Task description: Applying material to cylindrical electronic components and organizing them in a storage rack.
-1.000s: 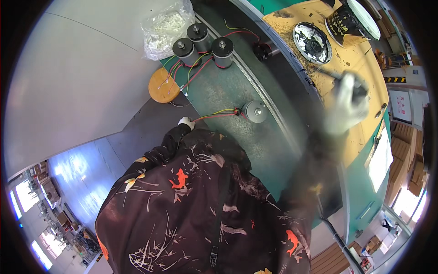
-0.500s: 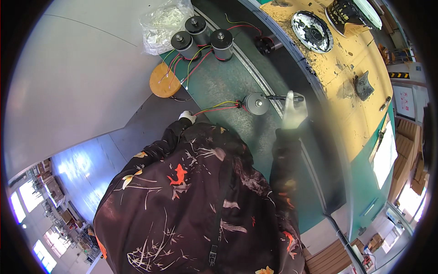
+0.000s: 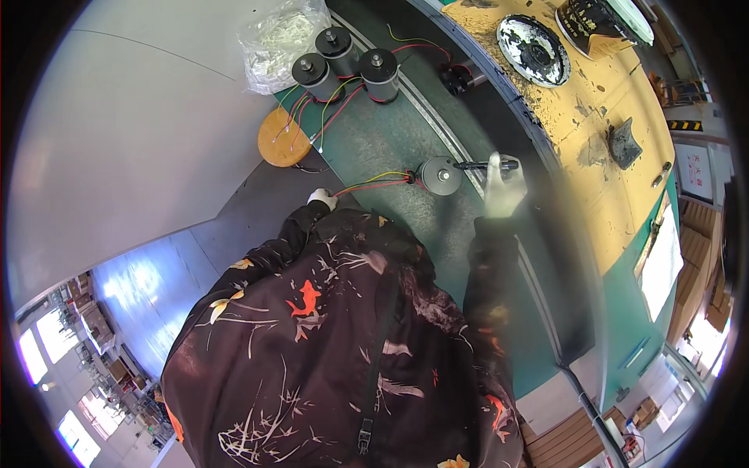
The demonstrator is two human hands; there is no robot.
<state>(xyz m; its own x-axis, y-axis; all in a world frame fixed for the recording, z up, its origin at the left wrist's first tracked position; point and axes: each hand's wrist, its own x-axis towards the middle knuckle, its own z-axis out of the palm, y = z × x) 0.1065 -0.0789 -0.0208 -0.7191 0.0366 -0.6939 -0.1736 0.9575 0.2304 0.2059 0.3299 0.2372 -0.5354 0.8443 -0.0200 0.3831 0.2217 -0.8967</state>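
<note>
A grey round motor (image 3: 439,176) with a short silver shaft stands on the green bench top, shaft upward. Red, yellow and dark wires (image 3: 373,185) run from its left side to my left hand (image 3: 322,200), which wears a white glove and is closed round their ends. In my right hand (image 3: 505,187), gloved too and hazy behind a pale blur, is a slim black pen-like tool (image 3: 471,165). Its tip reaches the right edge of the motor's top; whether it touches is too small to tell.
Behind stand three black-topped motors (image 3: 378,74) with loose wires, beside a clear plastic bag (image 3: 285,43) and a round wooden stool top (image 3: 282,138). A metal rail (image 3: 437,125) crosses the bench. Rightward, a stained yellow board (image 3: 581,125) carries a paint-smeared lid (image 3: 534,51) and a black bucket (image 3: 594,30).
</note>
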